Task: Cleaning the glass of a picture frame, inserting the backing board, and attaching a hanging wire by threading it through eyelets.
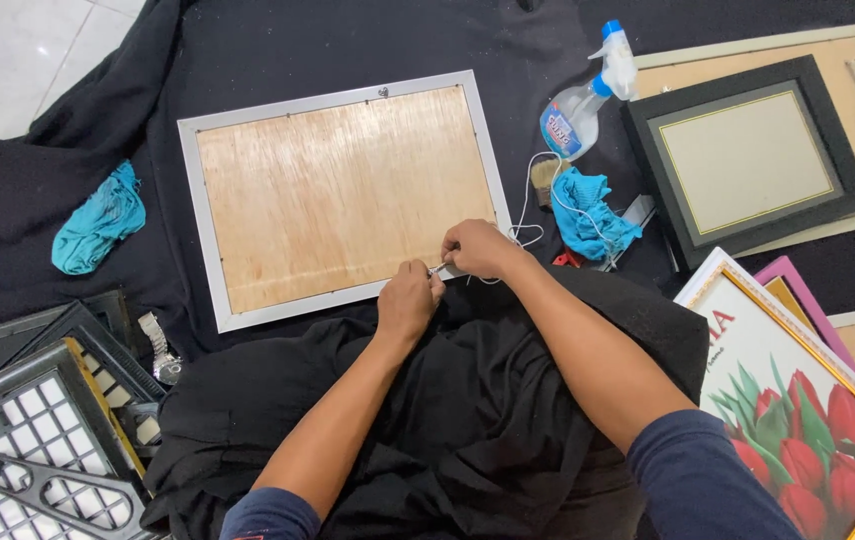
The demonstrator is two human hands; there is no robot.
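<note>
**Frame back, near edge: both hands on the hanging cord**

The frame (345,195) lies face down on a black cloth (278,50) spread over the floor, its plywood back up and a pale silver border all round. A small hanger fitting sits at the middle of the far edge.

Both hands meet at the frame's near right edge. The left hand (410,298) is pinched narrow on something small and metallic — too small to identify. The right hand (478,247) is closed narrow on the white cord (528,205), which loops away to the right toward a blue rag (588,215).

Judgement: the work at this edge calls for a steady pinch, the cord kept taut and the frame held flat so that it does not slide on the cloth. Slack in the loop could snag on the brush (545,178) lying by the rag.

Nearby: a spray bottle (583,105), a second blue rag (98,222) at left, a black frame (748,160) at right, and a tulip picture (808,420) at lower right.
</note>
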